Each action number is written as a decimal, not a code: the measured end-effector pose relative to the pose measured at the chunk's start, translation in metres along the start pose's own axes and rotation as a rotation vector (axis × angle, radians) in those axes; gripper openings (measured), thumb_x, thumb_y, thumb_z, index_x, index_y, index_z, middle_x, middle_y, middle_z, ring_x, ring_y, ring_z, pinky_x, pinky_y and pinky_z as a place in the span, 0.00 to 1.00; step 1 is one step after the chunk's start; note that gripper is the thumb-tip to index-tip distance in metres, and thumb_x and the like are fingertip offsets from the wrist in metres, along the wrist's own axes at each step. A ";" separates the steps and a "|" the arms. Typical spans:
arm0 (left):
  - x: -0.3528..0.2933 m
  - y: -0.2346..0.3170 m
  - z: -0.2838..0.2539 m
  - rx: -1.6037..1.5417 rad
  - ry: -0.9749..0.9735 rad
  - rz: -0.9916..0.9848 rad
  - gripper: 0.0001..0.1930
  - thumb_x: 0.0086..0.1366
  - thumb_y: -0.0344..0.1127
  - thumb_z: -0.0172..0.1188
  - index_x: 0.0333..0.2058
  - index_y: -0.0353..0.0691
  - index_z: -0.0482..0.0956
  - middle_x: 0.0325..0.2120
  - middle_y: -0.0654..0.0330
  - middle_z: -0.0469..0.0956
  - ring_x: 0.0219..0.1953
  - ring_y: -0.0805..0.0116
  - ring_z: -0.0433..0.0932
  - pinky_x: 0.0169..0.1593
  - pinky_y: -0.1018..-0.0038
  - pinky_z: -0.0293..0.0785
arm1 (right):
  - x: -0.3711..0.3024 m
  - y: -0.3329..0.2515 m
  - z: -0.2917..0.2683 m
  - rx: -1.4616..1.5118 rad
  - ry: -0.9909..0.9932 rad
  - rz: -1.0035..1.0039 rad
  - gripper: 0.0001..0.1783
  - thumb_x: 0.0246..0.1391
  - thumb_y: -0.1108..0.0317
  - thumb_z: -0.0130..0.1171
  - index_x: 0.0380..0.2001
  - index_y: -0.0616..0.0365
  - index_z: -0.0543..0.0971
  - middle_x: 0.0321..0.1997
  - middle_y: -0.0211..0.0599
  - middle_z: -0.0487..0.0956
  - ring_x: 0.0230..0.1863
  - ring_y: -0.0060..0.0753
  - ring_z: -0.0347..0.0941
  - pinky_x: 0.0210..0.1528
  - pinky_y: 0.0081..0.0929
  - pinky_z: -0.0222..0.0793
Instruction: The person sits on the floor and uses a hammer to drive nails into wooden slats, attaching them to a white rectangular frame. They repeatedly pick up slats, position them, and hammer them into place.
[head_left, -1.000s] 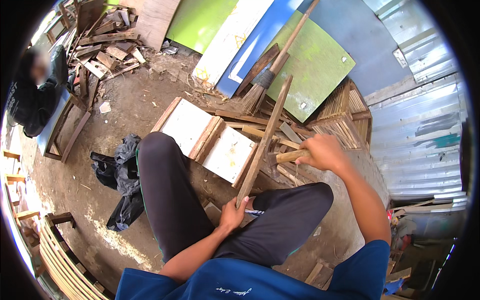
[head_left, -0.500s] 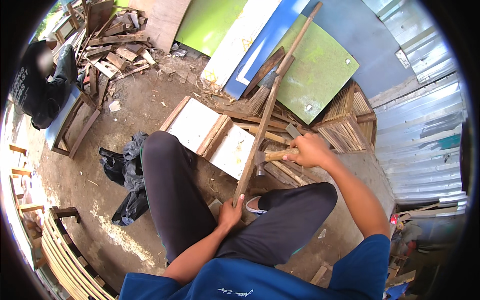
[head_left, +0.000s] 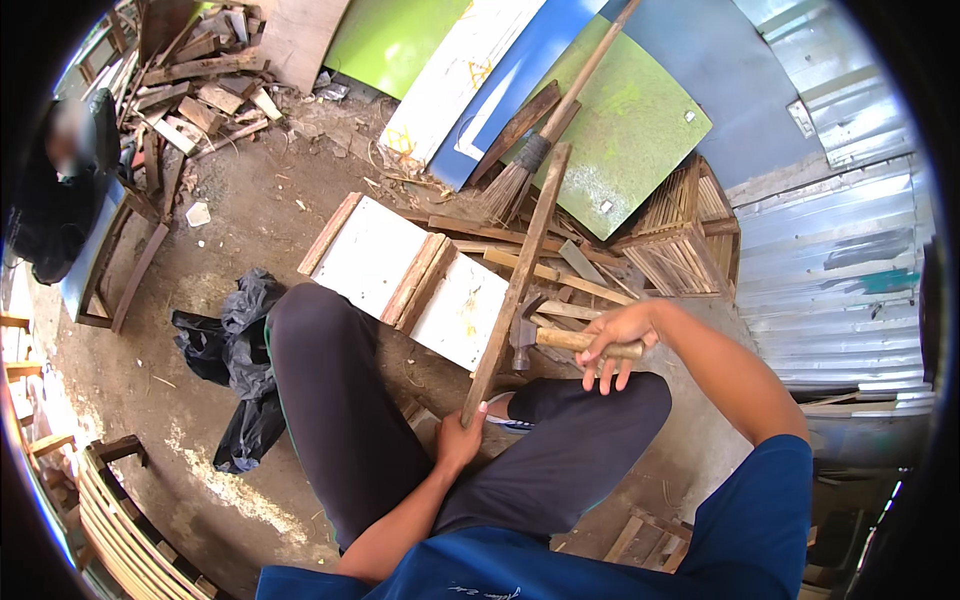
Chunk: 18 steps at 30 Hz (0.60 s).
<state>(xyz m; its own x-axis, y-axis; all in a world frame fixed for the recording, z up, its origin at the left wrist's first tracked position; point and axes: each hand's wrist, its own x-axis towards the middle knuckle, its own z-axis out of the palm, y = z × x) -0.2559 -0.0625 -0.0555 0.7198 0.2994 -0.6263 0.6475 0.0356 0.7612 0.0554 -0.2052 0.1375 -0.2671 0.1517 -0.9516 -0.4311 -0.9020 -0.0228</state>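
Note:
My left hand (head_left: pixel 459 442) is closed round the near end of a long wooden strip (head_left: pixel 522 275), which slants up and away between my knees. In my right hand (head_left: pixel 622 330) is a claw hammer (head_left: pixel 562 339) with a wooden handle. That grip is loose, with several fingers hanging below the handle. The hammer's metal head is right beside the strip's right edge; whether they touch I cannot tell. Left of the strip, a white board (head_left: pixel 365 242) with wooden battens across it passes partly behind it.
Wood scraps (head_left: pixel 580 290) lie beyond the hammer, near a slatted crate (head_left: pixel 680 245). A broom (head_left: pixel 530 165) leans on a green panel (head_left: pixel 640 120). Black plastic bags (head_left: pixel 245 345) lie left of my knee. Another person (head_left: pixel 60 210) is at the upper left, near a woodpile (head_left: pixel 200 95).
My right fingers have loosened and spread, and the handle's end now shows past the hand. My left hand keeps hold of the strip. The whole view has shifted slightly.

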 end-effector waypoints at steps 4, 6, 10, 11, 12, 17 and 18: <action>0.003 -0.001 0.005 0.020 -0.007 -0.059 0.30 0.69 0.61 0.61 0.39 0.31 0.85 0.27 0.42 0.84 0.36 0.45 0.86 0.40 0.58 0.77 | 0.007 0.011 0.008 0.102 0.083 0.055 0.11 0.65 0.65 0.64 0.41 0.59 0.74 0.29 0.44 0.82 0.10 0.22 0.67 0.09 0.25 0.63; 0.005 -0.004 0.009 0.021 0.022 -0.077 0.29 0.68 0.60 0.62 0.40 0.32 0.85 0.28 0.42 0.84 0.36 0.45 0.86 0.40 0.58 0.77 | 0.006 0.013 0.026 0.090 0.177 0.110 0.14 0.66 0.61 0.65 0.35 0.56 0.72 0.16 0.26 0.68 0.08 0.16 0.58 0.08 0.22 0.51; 0.008 -0.011 0.012 0.075 0.042 -0.120 0.29 0.63 0.62 0.66 0.39 0.35 0.86 0.28 0.39 0.83 0.36 0.39 0.85 0.41 0.52 0.78 | -0.002 0.014 0.060 0.192 0.240 0.142 0.24 0.70 0.44 0.56 0.30 0.52 0.69 0.13 0.18 0.59 0.08 0.14 0.53 0.09 0.21 0.46; 0.008 -0.012 0.013 0.144 0.066 -0.120 0.30 0.61 0.63 0.66 0.39 0.37 0.86 0.28 0.38 0.83 0.36 0.36 0.84 0.41 0.50 0.79 | -0.003 0.013 0.064 0.224 0.226 0.124 0.26 0.71 0.41 0.53 0.30 0.52 0.69 0.13 0.18 0.59 0.08 0.14 0.52 0.09 0.21 0.47; 0.007 -0.013 0.013 0.120 0.062 -0.110 0.29 0.61 0.63 0.67 0.39 0.36 0.85 0.27 0.38 0.82 0.35 0.36 0.84 0.40 0.49 0.78 | -0.005 0.011 0.066 0.265 0.240 0.146 0.27 0.71 0.40 0.52 0.30 0.52 0.68 0.13 0.18 0.59 0.08 0.14 0.53 0.09 0.21 0.47; 0.004 -0.014 0.014 0.185 0.123 -0.045 0.29 0.59 0.61 0.69 0.38 0.35 0.84 0.23 0.39 0.80 0.32 0.35 0.83 0.37 0.47 0.77 | -0.005 0.004 0.069 0.324 0.231 0.178 0.29 0.71 0.38 0.50 0.29 0.52 0.68 0.13 0.19 0.59 0.08 0.15 0.53 0.09 0.21 0.48; 0.004 -0.014 0.015 0.196 0.127 -0.040 0.29 0.59 0.60 0.69 0.38 0.35 0.83 0.23 0.39 0.80 0.32 0.36 0.83 0.36 0.47 0.77 | -0.004 0.003 0.070 0.285 0.226 0.176 0.27 0.74 0.41 0.48 0.30 0.52 0.68 0.15 0.21 0.60 0.09 0.14 0.53 0.10 0.21 0.48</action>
<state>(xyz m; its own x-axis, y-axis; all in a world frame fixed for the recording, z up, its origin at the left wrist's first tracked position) -0.2584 -0.0756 -0.0713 0.6632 0.4193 -0.6199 0.7201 -0.1317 0.6813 -0.0048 -0.1808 0.1629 -0.1753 -0.1161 -0.9776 -0.6261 -0.7532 0.2017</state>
